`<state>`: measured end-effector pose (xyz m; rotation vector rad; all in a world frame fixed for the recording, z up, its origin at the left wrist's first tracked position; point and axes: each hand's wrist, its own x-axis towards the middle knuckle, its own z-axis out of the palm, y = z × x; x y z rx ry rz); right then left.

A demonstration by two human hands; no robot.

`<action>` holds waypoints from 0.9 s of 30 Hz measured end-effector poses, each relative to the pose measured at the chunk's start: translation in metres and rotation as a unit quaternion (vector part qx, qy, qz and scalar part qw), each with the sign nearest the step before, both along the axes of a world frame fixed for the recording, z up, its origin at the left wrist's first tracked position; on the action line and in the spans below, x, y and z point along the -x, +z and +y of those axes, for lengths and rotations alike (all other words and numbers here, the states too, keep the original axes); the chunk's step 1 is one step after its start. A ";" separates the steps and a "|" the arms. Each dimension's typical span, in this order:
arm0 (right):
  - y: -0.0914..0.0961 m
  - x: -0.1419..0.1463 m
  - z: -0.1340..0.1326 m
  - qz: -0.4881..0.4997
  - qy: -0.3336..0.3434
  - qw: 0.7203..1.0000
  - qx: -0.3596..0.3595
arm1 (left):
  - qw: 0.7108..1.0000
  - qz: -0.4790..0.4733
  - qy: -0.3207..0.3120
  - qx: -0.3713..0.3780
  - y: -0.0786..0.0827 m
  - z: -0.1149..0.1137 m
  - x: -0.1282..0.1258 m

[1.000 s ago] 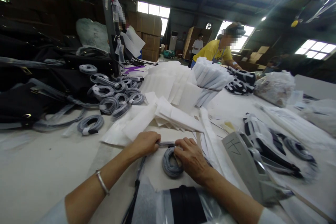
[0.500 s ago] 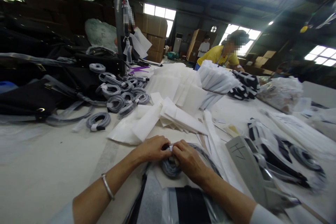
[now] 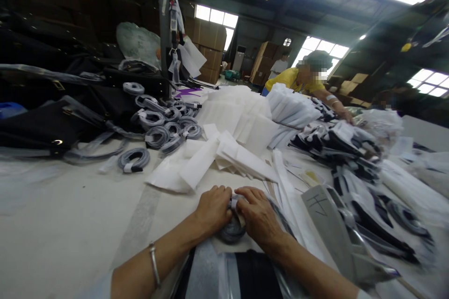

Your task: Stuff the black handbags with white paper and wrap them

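A grey coiled strap [image 3: 231, 233], apparently wrapped in clear film, is between my two hands at the table's near middle. A white band [image 3: 234, 202] goes around its upper part. My left hand [image 3: 214, 209] grips the coil from the left, fingers curled over it. My right hand [image 3: 258, 217] has its thumb and fingers at the white band and a small tan piece below it; its other fingers arch above. Just in front of me lies a black and grey plastic-covered item [image 3: 242, 273], partly hidden by my forearms.
Several similar coils [image 3: 157, 135] are heaped to the left, beside black bags [image 3: 38, 126]. White sheets [image 3: 210, 159] lie ahead. A grey marked tool [image 3: 326, 219] stands at right, near black-and-white straps [image 3: 365, 205]. Across the table a person in yellow [image 3: 291, 77] reaches over a bundle.
My left fingers have curled further over the coil and my right fingers have lifted and spread slightly. The person in yellow has stretched an arm rightward, and black-and-white pieces now spread across the table there.
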<state>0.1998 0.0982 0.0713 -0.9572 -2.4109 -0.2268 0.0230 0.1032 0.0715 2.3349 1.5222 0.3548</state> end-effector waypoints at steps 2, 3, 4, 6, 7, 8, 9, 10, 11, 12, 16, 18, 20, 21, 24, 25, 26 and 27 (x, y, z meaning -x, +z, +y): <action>-0.003 0.002 0.000 0.008 -0.003 1.000 0.002 | 1.000 0.007 0.009 -0.009 0.000 -0.001 -0.001; -0.004 0.004 0.000 0.009 -0.004 1.000 -0.001 | 1.000 0.010 0.014 -0.015 0.001 -0.001 -0.002; -0.005 0.006 0.001 0.008 -0.004 1.000 -0.007 | 1.000 0.012 0.018 -0.022 0.002 -0.001 -0.002; -0.006 0.009 0.003 0.006 -0.006 1.000 -0.024 | 0.999 0.016 0.023 -0.039 0.006 -0.002 -0.003; -0.006 0.011 0.004 0.010 -0.009 0.999 -0.032 | 0.998 0.017 0.025 -0.049 0.008 -0.003 -0.004; -0.005 0.012 0.006 0.020 -0.013 0.999 -0.037 | 0.998 0.018 0.026 -0.057 0.011 -0.004 -0.004; -0.004 0.013 0.008 0.032 -0.017 0.999 -0.040 | 0.997 0.018 0.027 -0.066 0.013 -0.006 -0.005; -0.002 0.014 0.009 0.047 -0.017 0.998 -0.040 | 0.997 0.016 0.028 -0.076 0.015 -0.008 -0.005; 0.000 0.014 0.011 0.060 -0.012 0.997 -0.038 | 0.996 0.011 0.032 -0.086 0.017 -0.009 -0.004; 0.003 0.014 0.012 0.068 -0.002 0.997 -0.036 | 0.995 0.000 0.037 -0.096 0.019 -0.011 -0.003; 0.016 0.008 0.015 0.055 0.064 0.995 -0.043 | 0.987 -0.135 0.028 -0.079 0.028 -0.011 0.012; 0.021 0.003 0.015 0.042 0.085 0.994 -0.049 | 0.969 -0.244 0.031 -0.004 0.031 -0.003 0.024; 0.023 0.000 0.015 0.035 0.094 0.993 -0.053 | 0.945 -0.313 0.055 0.080 0.030 0.010 0.034; 0.023 -0.001 0.015 0.033 0.096 0.993 -0.054 | 0.936 -0.326 0.064 0.113 0.028 0.017 0.037; 0.021 -0.002 0.015 0.028 0.102 0.993 -0.056 | 0.929 -0.325 0.039 0.173 0.019 0.037 0.036; 0.019 -0.001 0.016 0.027 0.103 0.993 -0.054 | 0.926 -0.327 0.026 0.188 0.016 0.042 0.032; 0.018 -0.001 0.016 0.026 0.103 0.993 -0.053 | 0.922 -0.330 0.016 0.201 0.013 0.045 0.028; 0.017 -0.001 0.016 0.023 0.103 0.993 -0.052 | 0.919 -0.333 0.008 0.211 0.011 0.048 0.023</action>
